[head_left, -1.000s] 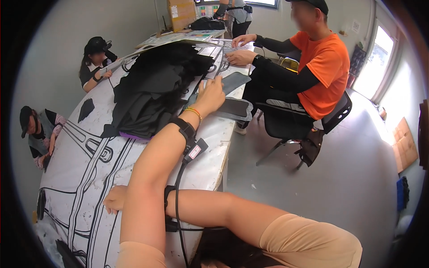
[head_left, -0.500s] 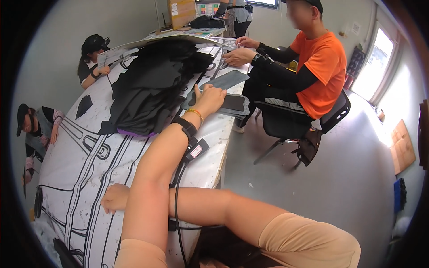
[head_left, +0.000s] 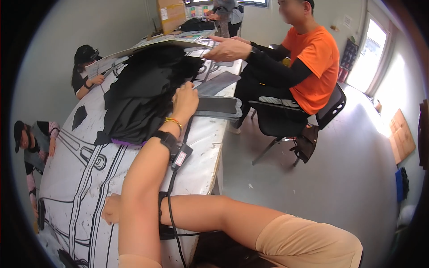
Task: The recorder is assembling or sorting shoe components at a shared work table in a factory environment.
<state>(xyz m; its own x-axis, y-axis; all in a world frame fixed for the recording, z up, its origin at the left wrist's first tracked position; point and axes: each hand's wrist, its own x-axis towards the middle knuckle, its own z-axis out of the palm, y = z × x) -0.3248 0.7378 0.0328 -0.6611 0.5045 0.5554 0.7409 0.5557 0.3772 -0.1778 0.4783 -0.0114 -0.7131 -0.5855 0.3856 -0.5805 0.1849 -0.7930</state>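
My left hand (head_left: pixel 185 100) reaches forward over the white table (head_left: pixel 89 178), which has black line drawings on it. Its fingers curl into the right edge of a pile of black fabric (head_left: pixel 138 96). A black strap with a cable sits on that wrist. Just right of the hand lie flat grey pieces (head_left: pixel 221 107), stacked at the table's edge. My right arm crosses under the left arm, and my right hand (head_left: pixel 111 210) rests on the table near me as a loose fist, holding nothing.
A person in an orange shirt (head_left: pixel 313 58) sits on a black chair (head_left: pixel 295 118) at the right, one hand (head_left: pixel 225 49) stretched over the table. Two people in black caps (head_left: pixel 85 53) (head_left: pixel 20 131) sit along the left side. A cardboard box (head_left: pixel 172 13) stands at the far end.
My left hand has moved left from the grey pieces onto the black fabric and its fingers have curled. The person in orange has stretched a hand further over the table.
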